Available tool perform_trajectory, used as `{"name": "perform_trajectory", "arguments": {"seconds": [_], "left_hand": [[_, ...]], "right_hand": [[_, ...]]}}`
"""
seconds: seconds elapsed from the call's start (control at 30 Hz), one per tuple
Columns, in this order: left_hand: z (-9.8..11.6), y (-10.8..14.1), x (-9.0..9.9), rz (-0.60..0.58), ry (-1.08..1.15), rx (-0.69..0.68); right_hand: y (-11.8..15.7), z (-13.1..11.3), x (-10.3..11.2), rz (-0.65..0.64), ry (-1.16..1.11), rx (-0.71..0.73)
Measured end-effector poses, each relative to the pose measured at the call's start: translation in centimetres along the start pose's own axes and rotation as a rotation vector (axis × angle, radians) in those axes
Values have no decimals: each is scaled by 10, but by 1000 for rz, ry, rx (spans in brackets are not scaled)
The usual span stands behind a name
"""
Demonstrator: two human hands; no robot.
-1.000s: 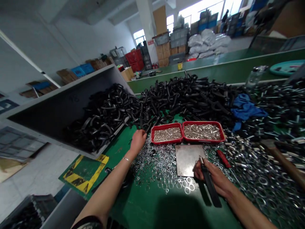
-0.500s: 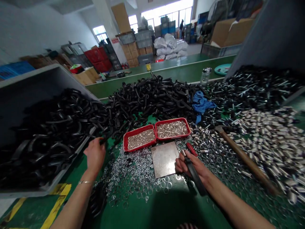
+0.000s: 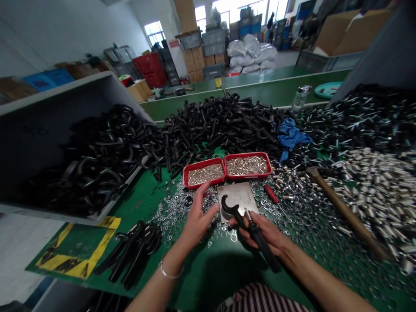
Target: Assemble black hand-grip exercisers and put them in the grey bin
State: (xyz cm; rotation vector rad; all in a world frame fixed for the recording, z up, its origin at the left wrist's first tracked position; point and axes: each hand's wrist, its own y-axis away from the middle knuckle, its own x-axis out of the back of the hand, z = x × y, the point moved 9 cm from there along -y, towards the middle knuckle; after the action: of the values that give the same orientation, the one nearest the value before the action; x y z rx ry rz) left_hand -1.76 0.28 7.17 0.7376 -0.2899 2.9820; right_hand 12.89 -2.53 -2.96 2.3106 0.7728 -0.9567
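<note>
Illegible: dark scrawl (image 3: 35, 130) inside the grey bin (image 3: 58, 108), red sign (image 3: 174, 43) on pillar (image 3: 169, 19).

Black handle (image 3: 265, 252): long, straight, silver ribbed tip (image 3: 248, 216) at far end; held in right grip (image 3: 269, 233), slanting, near end out past palm. Black hooked piece (image 3: 231, 211): dark, smooth, curved open hook with small spur; in same grip, just beside silver tip, hook end in front of metal plate (image 3: 242, 193). Whether joined to handle, cannot tell.
</note>
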Motion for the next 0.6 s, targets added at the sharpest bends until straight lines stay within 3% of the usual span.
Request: {"name": "perform_trajectory", "arguments": {"seconds": [0.03, 0.1, 0.17, 0.2, 0.3, 0.37, 0.43, 0.5, 0.6], "left_hand": [[-16, 5, -7, 45, 199, 150], [-37, 16, -40, 21, 573, 383], [-40, 18, -64, 20, 818, 468], [-38, 15, -63, 86, 876, 453], [-33, 0, -30, 326, 767, 329], [-31, -9, -19, 322, 594, 316], [-34, -13, -31, 176, 491, 356], [-39, -11, -55, 28, 466, 392], [-51, -5, -83, -48, 430, 432]], "right_hand": [[1, -2, 0, 10, 1, 2], [1, -5, -4, 13, 33, -18], [-2, -10, -8, 20, 87, -26], [-5, -15, -8, 30, 124, -7], [-10, -40, 4, 102, 258, 142], [-11, -57, 19, 194, 364, 224], [-12, -66, 33, 285, 524, 213], [-12, -73, 39, 351, 748, 192], [-10, -89, 32, 417, 1075, 284]]}}
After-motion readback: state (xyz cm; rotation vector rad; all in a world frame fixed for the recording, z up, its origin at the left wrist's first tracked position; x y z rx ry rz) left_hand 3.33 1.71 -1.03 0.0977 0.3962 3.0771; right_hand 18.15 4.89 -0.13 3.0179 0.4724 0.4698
